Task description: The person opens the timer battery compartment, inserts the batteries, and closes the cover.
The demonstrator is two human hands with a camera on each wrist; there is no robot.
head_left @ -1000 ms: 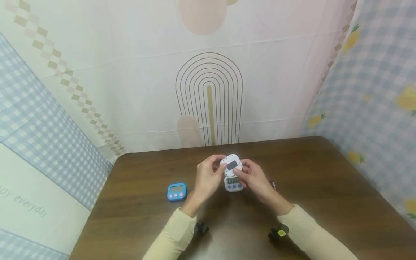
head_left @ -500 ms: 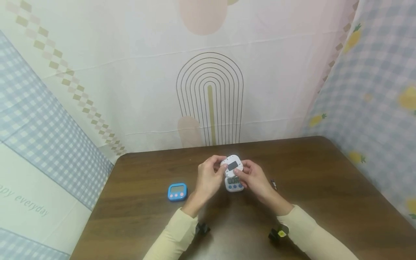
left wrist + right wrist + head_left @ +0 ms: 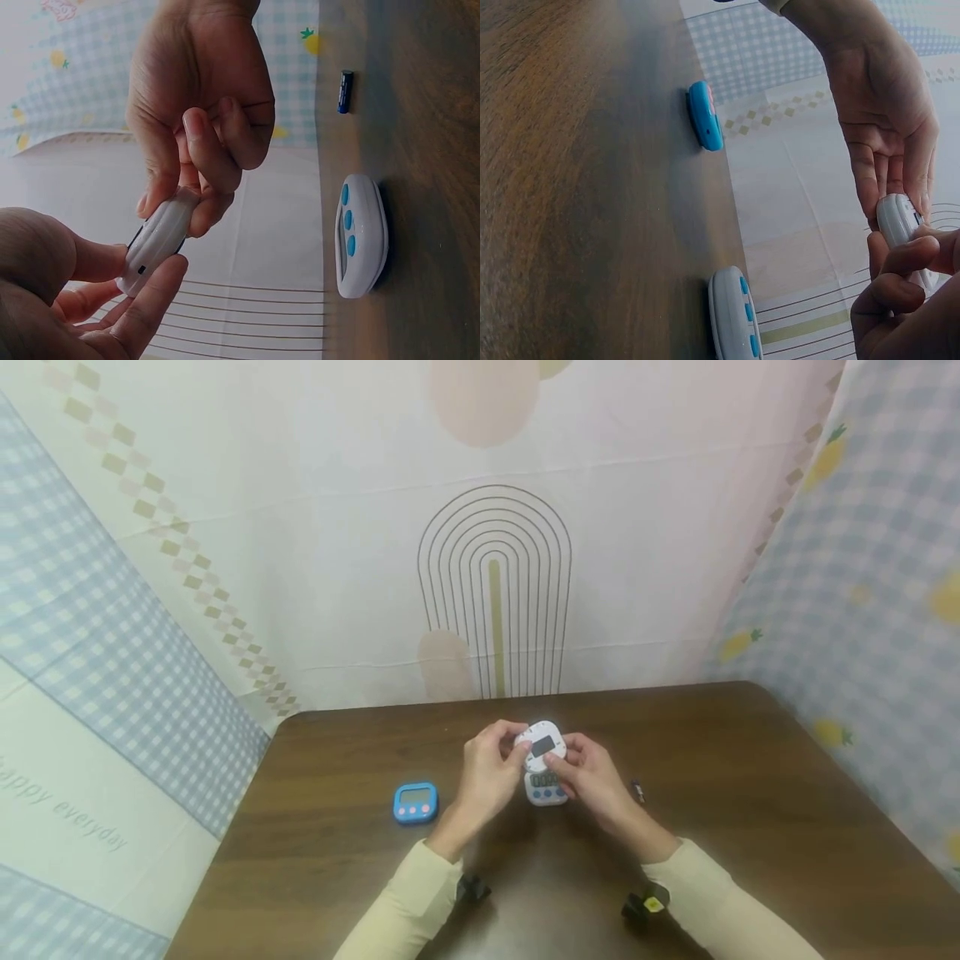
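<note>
Only the head view shifted; left fingers [image 3: 154, 301] and right fingers [image 3: 892, 291] clamp a white device [image 3: 543, 745] partly hiding a blue-buttoned timer [image 3: 546, 797].

Soft, even light fills the slightly hazy head view; glare pales the near surface [image 3: 525, 931]; the pineapple-print cloth [image 3: 877, 602] looks blurred.

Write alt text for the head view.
A person's left grip and right grip hold a dark-rectangled white device above a brown table. On it lie a blue-buttoned white timer, a blue timer at left and a small battery at right.
</note>
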